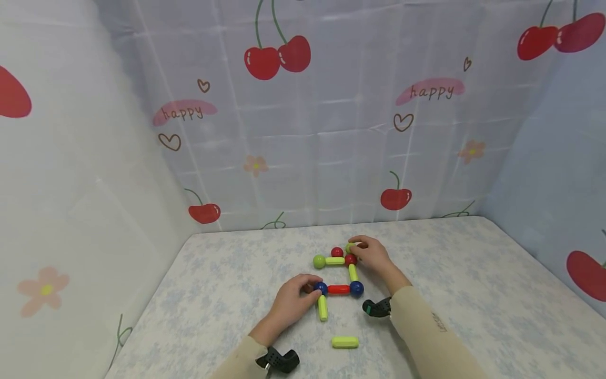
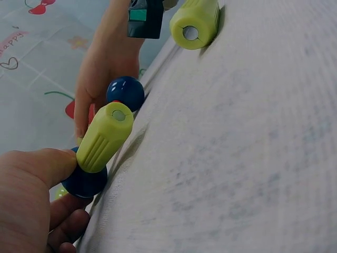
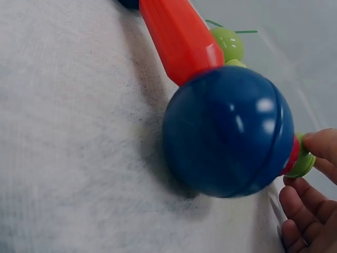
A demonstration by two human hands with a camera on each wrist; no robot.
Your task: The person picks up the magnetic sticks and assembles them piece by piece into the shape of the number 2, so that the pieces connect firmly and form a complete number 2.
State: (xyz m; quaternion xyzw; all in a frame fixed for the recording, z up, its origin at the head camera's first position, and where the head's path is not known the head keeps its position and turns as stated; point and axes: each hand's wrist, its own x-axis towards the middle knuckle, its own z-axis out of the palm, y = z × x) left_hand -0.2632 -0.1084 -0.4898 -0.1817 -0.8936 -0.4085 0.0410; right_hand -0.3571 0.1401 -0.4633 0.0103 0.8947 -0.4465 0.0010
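Observation:
My left hand (image 1: 292,297) pinches a blue ball (image 2: 84,183) between thumb and fingers. A yellow-green rod (image 1: 323,309) joins that ball and points toward me. From the same ball a red rod (image 1: 338,289) runs right to a second blue ball (image 1: 356,289). Another yellow-green rod (image 1: 353,272) links this one to a red ball (image 1: 350,260) farther back. Beside that red ball, my right hand (image 1: 374,253) pinches a small green ball (image 3: 304,161). A yellow-green rod (image 1: 334,261) leads left from the red ball to another green ball (image 1: 319,261).
A second red ball (image 1: 337,252) sits just behind the back rod. One loose yellow-green rod (image 1: 345,342) lies on the table (image 1: 213,310) nearer to me. Black wrist cameras (image 1: 279,361) stick out from both forearms. A cherry-printed curtain (image 1: 322,158) stands behind the table.

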